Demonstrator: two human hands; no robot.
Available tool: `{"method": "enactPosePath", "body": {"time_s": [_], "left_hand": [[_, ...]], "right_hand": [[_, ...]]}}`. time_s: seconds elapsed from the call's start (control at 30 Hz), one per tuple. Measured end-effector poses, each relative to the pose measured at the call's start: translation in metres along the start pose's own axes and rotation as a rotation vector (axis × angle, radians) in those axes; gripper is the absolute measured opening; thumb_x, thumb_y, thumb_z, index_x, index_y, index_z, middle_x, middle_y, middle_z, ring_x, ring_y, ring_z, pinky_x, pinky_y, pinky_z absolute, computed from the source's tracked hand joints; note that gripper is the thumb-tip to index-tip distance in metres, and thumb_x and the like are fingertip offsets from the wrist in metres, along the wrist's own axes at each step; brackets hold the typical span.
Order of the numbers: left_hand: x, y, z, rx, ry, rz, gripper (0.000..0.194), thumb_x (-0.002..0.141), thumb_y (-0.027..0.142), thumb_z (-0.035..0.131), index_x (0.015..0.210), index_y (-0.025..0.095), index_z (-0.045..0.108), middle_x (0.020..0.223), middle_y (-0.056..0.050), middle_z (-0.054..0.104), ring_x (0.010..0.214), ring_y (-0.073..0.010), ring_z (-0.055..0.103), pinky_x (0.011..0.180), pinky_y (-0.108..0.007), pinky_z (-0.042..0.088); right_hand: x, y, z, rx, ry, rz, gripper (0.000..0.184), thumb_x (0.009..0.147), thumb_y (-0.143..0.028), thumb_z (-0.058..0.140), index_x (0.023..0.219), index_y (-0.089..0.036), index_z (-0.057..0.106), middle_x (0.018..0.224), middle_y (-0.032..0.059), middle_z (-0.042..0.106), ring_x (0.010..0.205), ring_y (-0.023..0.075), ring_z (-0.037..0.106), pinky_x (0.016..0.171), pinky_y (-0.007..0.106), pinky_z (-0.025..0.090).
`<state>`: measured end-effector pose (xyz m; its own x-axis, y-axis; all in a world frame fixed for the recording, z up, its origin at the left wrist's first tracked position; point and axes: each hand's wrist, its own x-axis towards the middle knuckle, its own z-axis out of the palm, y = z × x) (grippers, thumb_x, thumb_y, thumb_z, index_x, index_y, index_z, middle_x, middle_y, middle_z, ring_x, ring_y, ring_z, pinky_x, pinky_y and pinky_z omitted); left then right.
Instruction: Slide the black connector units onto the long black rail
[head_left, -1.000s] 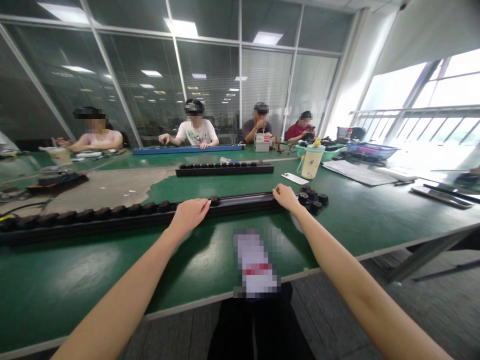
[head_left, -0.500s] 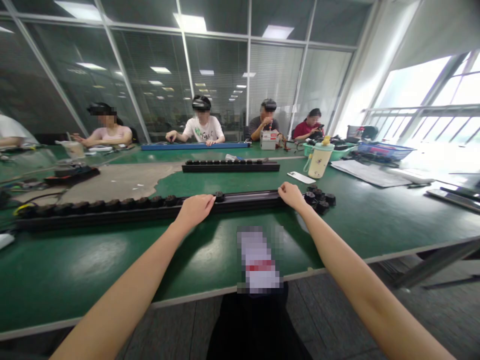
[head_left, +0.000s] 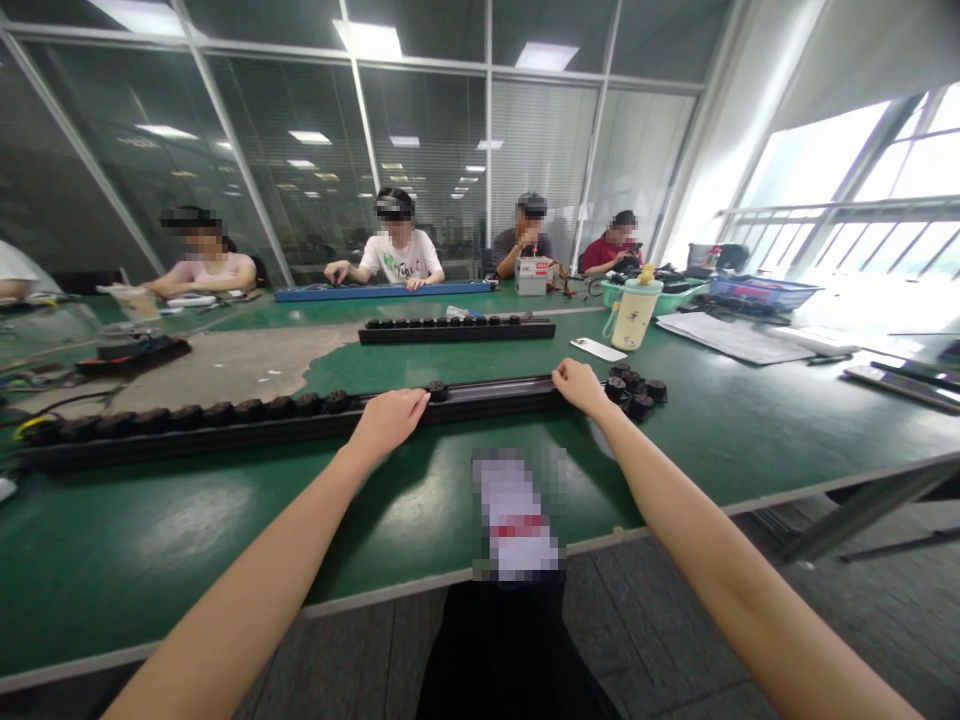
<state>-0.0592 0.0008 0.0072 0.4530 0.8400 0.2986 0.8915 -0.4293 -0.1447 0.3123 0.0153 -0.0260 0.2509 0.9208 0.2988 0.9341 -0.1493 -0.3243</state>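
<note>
A long black rail (head_left: 487, 397) lies across the green table (head_left: 225, 540) in front of me. Several black round knobs (head_left: 225, 410) sit in a row along its left half. My left hand (head_left: 390, 420) rests palm down on the rail's middle, fingers curled over its near edge beside the last knob (head_left: 437, 390). My right hand (head_left: 579, 385) grips the rail's right end with fingers curled. Just right of that hand lies a small heap of loose black knobs (head_left: 636, 390).
A second black rail with knobs (head_left: 456, 330) lies farther back, a blue rail (head_left: 382, 291) beyond it. A cream bottle (head_left: 634, 312), a phone (head_left: 598, 349), papers (head_left: 731, 338) and trays stand at the right. Several people sit along the far side. A grey worn patch (head_left: 217, 365) marks the left.
Both hands stay on the rail. The view has shifted slightly, with the rail and hands sitting a little higher in the picture than a second ago.
</note>
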Motion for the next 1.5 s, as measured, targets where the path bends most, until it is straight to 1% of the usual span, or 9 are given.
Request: {"method": "enactPosePath", "body": {"time_s": [0.3, 0.5, 0.7, 0.83, 1.0, 1.2, 1.3, 1.5], "left_hand": [[0.0004, -0.0011, 0.0017, -0.038, 0.019, 0.012, 0.047, 0.114, 0.037, 0.031, 0.116, 0.020, 0.075, 0.118, -0.011, 0.081, 0.110, -0.0297, 0.076, 0.090, -0.035, 0.057], [0.0010, -0.0024, 0.0052, -0.066, 0.034, 0.032, 0.047, 0.113, 0.039, 0.034, 0.123, 0.019, 0.075, 0.127, -0.012, 0.079, 0.116, -0.0316, 0.075, 0.094, -0.039, 0.058], [0.0008, -0.0017, 0.0054, -0.098, 0.032, 0.019, 0.045, 0.114, 0.038, 0.035, 0.124, 0.020, 0.075, 0.127, -0.011, 0.079, 0.118, -0.0292, 0.075, 0.096, -0.038, 0.058], [0.0010, -0.0023, 0.0059, -0.121, 0.023, 0.019, 0.045, 0.114, 0.038, 0.035, 0.128, 0.021, 0.074, 0.131, -0.011, 0.078, 0.123, -0.0278, 0.073, 0.101, -0.036, 0.056], [0.0009, -0.0033, 0.0071, -0.127, 0.008, 0.025, 0.046, 0.114, 0.038, 0.034, 0.132, 0.019, 0.072, 0.135, -0.011, 0.076, 0.125, -0.0292, 0.072, 0.103, -0.038, 0.056], [0.0007, -0.0026, 0.0060, -0.111, 0.019, 0.033, 0.048, 0.113, 0.039, 0.032, 0.127, 0.019, 0.073, 0.129, -0.012, 0.078, 0.118, -0.0299, 0.074, 0.099, -0.039, 0.057], [0.0009, -0.0026, 0.0060, -0.106, 0.019, 0.024, 0.048, 0.113, 0.040, 0.032, 0.127, 0.019, 0.074, 0.130, -0.011, 0.078, 0.117, -0.0301, 0.074, 0.097, -0.038, 0.057], [0.0006, -0.0025, 0.0058, -0.107, 0.026, 0.038, 0.048, 0.113, 0.038, 0.032, 0.127, 0.019, 0.074, 0.131, -0.011, 0.078, 0.120, -0.0283, 0.074, 0.102, -0.037, 0.055]], "right_hand": [[-0.0008, -0.0014, -0.0015, -0.001, 0.002, 0.005, 0.028, 0.106, -0.027, 0.048, 0.115, -0.015, 0.072, 0.114, 0.0149, 0.078, 0.110, 0.0244, 0.072, 0.095, 0.030, 0.049], [0.0002, -0.0008, -0.0007, -0.005, 0.005, 0.002, 0.028, 0.105, -0.027, 0.048, 0.115, -0.015, 0.072, 0.114, 0.0156, 0.078, 0.111, 0.0246, 0.072, 0.095, 0.030, 0.049], [-0.0006, -0.0001, -0.0004, -0.007, 0.004, 0.003, 0.030, 0.105, -0.026, 0.047, 0.117, -0.014, 0.072, 0.115, 0.0163, 0.078, 0.113, 0.0256, 0.072, 0.096, 0.031, 0.049], [-0.0016, 0.0002, -0.0006, -0.006, 0.005, 0.004, 0.030, 0.105, -0.026, 0.047, 0.118, -0.015, 0.072, 0.115, 0.0164, 0.078, 0.114, 0.0265, 0.072, 0.096, 0.031, 0.049], [-0.0012, 0.0012, -0.0002, -0.004, 0.006, 0.000, 0.029, 0.105, -0.026, 0.048, 0.117, -0.014, 0.072, 0.115, 0.0166, 0.078, 0.114, 0.0272, 0.072, 0.096, 0.032, 0.049], [-0.0001, 0.0013, 0.0005, -0.003, 0.008, 0.005, 0.028, 0.106, -0.027, 0.048, 0.117, -0.015, 0.072, 0.115, 0.0156, 0.078, 0.113, 0.0255, 0.072, 0.095, 0.030, 0.049], [0.0002, 0.0010, 0.0005, -0.003, 0.004, 0.008, 0.028, 0.105, -0.027, 0.049, 0.116, -0.015, 0.072, 0.114, 0.0155, 0.078, 0.113, 0.0254, 0.072, 0.095, 0.030, 0.049], [-0.0008, -0.0001, -0.0009, -0.002, -0.002, 0.007, 0.029, 0.106, -0.026, 0.048, 0.117, -0.015, 0.072, 0.115, 0.0159, 0.078, 0.113, 0.0261, 0.072, 0.094, 0.031, 0.048]]}}
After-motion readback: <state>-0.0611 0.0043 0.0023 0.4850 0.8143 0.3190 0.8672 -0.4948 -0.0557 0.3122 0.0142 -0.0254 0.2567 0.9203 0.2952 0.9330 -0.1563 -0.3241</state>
